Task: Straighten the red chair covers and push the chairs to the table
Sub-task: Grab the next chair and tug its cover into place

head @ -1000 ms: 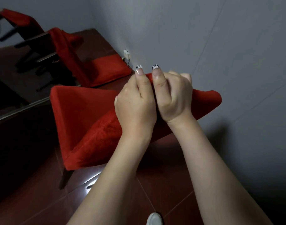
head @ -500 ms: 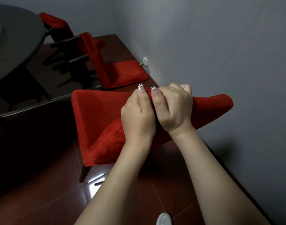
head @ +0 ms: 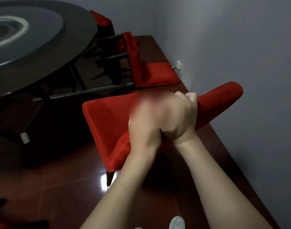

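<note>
A chair in a red plush cover (head: 106, 123) stands in front of me beside the grey wall. Its seat faces the round table and its backrest top (head: 224, 96) runs to the right. My right hand (head: 184, 116) is clenched on the top edge of the backrest cover. My left hand (head: 146, 118) lies right beside it on the same fabric, its fingers blurred by motion. The dark round table (head: 42, 47) fills the upper left.
A second chair with its red cover (head: 151, 75) half off stands further along the wall, and a third red-covered chair (head: 103, 22) sits behind the table. A wall socket (head: 179, 65) sits low on the wall. The floor is glossy red-brown tile (head: 58, 195).
The view has swung left, bringing the round table into sight. Both hands stay together on the backrest cover; the left hand's fingers are now blurred from moving.
</note>
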`<state>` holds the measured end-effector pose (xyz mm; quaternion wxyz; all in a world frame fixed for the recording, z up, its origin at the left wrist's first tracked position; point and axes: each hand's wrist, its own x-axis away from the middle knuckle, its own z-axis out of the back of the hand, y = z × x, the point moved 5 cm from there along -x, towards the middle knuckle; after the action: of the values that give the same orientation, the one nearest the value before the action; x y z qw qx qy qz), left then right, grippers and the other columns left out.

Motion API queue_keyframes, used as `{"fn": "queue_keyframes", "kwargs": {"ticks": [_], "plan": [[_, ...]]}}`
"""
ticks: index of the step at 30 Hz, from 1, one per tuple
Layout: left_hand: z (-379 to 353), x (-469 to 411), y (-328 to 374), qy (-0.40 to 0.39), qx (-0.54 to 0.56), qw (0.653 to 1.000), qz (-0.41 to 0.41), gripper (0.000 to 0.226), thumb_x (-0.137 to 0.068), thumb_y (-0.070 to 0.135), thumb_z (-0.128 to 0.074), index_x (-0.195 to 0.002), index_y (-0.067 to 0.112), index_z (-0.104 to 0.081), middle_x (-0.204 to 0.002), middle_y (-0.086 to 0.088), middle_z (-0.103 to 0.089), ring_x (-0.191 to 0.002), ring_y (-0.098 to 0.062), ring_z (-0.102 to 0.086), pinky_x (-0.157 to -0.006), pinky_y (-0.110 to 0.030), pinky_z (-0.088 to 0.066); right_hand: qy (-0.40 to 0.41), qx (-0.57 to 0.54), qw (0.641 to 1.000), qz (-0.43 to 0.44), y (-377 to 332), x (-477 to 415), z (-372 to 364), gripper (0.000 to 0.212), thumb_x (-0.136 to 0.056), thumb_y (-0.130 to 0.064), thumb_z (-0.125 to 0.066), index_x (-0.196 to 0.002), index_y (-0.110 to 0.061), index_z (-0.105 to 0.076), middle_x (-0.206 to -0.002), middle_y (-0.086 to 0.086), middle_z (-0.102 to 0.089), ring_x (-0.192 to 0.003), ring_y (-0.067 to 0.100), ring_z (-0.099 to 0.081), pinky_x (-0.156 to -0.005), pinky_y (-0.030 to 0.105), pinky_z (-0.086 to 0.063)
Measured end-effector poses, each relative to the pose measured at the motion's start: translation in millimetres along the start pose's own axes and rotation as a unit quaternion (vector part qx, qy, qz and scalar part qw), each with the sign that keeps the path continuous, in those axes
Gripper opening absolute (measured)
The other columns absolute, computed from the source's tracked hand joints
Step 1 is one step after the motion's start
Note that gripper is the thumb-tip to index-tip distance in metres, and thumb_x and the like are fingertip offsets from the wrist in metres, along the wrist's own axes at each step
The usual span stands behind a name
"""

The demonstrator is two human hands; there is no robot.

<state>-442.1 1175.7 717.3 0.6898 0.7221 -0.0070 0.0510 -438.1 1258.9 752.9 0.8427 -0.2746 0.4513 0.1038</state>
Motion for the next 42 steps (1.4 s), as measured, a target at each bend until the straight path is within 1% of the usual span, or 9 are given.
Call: {"fn": "queue_keyframes", "kwargs": {"ticks": [1, 3, 6, 17, 23, 27, 34, 38, 42], "plan": [[13, 1, 1, 0.030, -0.021, 0.997, -0.064, 0.026, -0.093, 0.015, -0.045, -0.087, -0.005, -0.062, -0.083, -0.023, -0.061, -0.070, -0.010, -0.058, -0.061, -0.013, -0.039, -0.015, 0.004, 1.000, 0.015, -7, 5, -5, 0.020, -0.075, -0.032, -0.037, -0.064, -0.031, -0.020, -0.046, -0.001, -0.036, -0.059, 0.020, -0.030, -0.059, 0.042, -0.026], [38, 7, 2, 0.066, -0.079, 0.984, -0.147, 0.035, -0.083, 0.046, -0.031, -0.065, 0.022, -0.050, -0.065, 0.002, -0.055, -0.060, -0.001, -0.051, -0.057, -0.015, -0.035, -0.043, 0.036, 0.998, 0.010, -27, 9, -14, 0.025, -0.078, -0.034, -0.036, -0.057, -0.022, -0.031, -0.046, 0.007, -0.046, -0.056, 0.018, -0.033, -0.059, 0.038, -0.027], [64, 7, -4, 0.087, -0.138, 0.975, -0.149, 0.049, -0.083, 0.058, -0.012, -0.059, 0.026, -0.040, -0.058, 0.008, -0.049, -0.056, -0.005, -0.044, -0.060, -0.031, -0.035, -0.091, 0.089, 0.992, -0.012, -46, 15, -27, 0.041, -0.086, -0.034, -0.035, -0.051, -0.015, -0.040, -0.047, 0.005, -0.049, -0.051, 0.026, -0.043, -0.062, 0.039, -0.031], [145, 26, -19, 0.117, -0.110, 0.980, -0.118, 0.056, -0.092, 0.048, -0.016, -0.048, 0.034, -0.048, -0.044, 0.014, -0.047, -0.045, -0.005, -0.041, -0.055, -0.030, -0.032, -0.088, 0.096, 0.991, 0.016, -118, 47, -60, 0.046, -0.088, -0.034, -0.035, -0.049, -0.011, -0.044, -0.046, 0.005, -0.049, -0.049, 0.026, -0.042, -0.063, 0.038, -0.029], [173, 36, -32, 0.126, -0.105, 0.979, -0.121, 0.054, -0.094, 0.041, -0.020, -0.048, 0.036, -0.048, -0.042, 0.013, -0.047, -0.042, -0.004, -0.040, -0.049, -0.015, -0.028, -0.097, 0.106, 0.989, 0.041, -141, 64, -70, 0.044, -0.088, -0.034, -0.036, -0.050, -0.013, -0.043, -0.047, 0.005, -0.049, -0.049, 0.027, -0.042, -0.062, 0.038, -0.027], [185, 46, -47, 0.131, -0.108, 0.979, -0.108, 0.049, -0.086, 0.053, -0.017, -0.050, 0.032, -0.043, -0.045, 0.012, -0.049, -0.044, -0.006, -0.040, -0.050, -0.022, -0.029, -0.121, 0.103, 0.986, 0.052, -152, 77, -73, 0.044, -0.088, -0.034, -0.035, -0.050, -0.012, -0.044, -0.047, 0.004, -0.048, -0.049, 0.025, -0.042, -0.062, 0.038, -0.028], [200, 63, -64, 0.126, -0.122, 0.979, -0.103, 0.047, -0.087, 0.054, -0.013, -0.054, 0.030, -0.035, -0.051, 0.013, -0.049, -0.049, -0.007, -0.040, -0.053, -0.030, -0.032, -0.140, 0.110, 0.982, 0.063, -165, 99, -75, 0.043, -0.088, -0.033, -0.036, -0.051, -0.013, -0.045, -0.048, 0.002, -0.049, -0.050, 0.023, -0.042, -0.063, 0.038, -0.028], [202, 65, -64, 0.120, -0.132, 0.979, -0.094, 0.048, -0.088, 0.051, -0.013, -0.056, 0.026, -0.037, -0.050, 0.011, -0.046, -0.051, -0.006, -0.040, -0.056, -0.034, -0.033, -0.172, 0.112, 0.978, 0.044, -166, 101, -76, 0.041, -0.088, -0.035, -0.034, -0.055, -0.015, -0.044, -0.051, 0.001, -0.050, -0.052, 0.023, -0.043, -0.068, 0.038, -0.027], [202, 66, -68, 0.119, -0.117, 0.983, -0.080, 0.046, -0.086, 0.051, -0.016, -0.060, 0.025, -0.042, -0.051, 0.013, -0.048, -0.052, -0.003, -0.042, -0.056, -0.025, -0.034, -0.226, 0.119, 0.967, 0.013, -165, 104, -75, 0.041, -0.090, -0.040, -0.032, -0.065, -0.013, -0.051, -0.060, -0.002, -0.056, -0.061, 0.023, -0.048, -0.082, 0.041, -0.030]]}}
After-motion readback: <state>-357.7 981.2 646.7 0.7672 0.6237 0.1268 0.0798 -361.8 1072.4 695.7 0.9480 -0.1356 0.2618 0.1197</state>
